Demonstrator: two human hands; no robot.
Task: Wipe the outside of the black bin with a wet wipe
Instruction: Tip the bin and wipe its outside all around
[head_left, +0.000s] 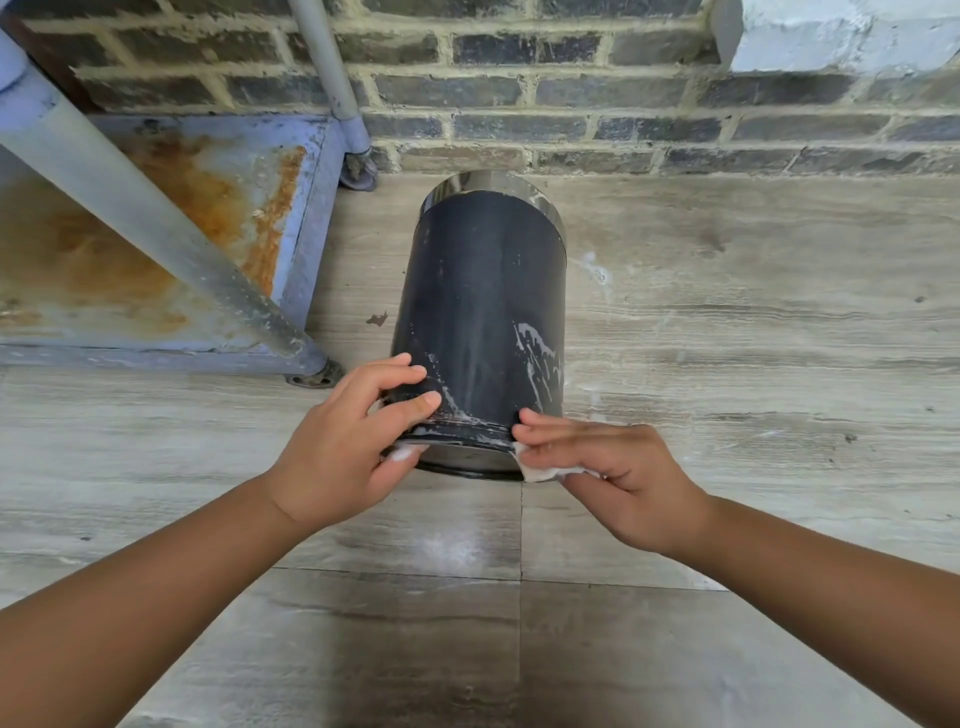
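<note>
Head view shows us mid-wipe: our left hand (343, 441) clasps the black bin (483, 312) lying on the wood-look floor (753, 312), while our right hand (608, 467) pinches the wet wipe (545, 472) against its near rim. Next, we judge, come the white streaks (540, 358) on the right.

Brick-walled (519, 124) utility corner, rusty cart (156, 218)

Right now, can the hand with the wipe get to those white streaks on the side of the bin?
Probably yes. The right hand holds the wet wipe at the black bin's near end, and the white streaks lie just beyond its fingertips with nothing between.
</note>
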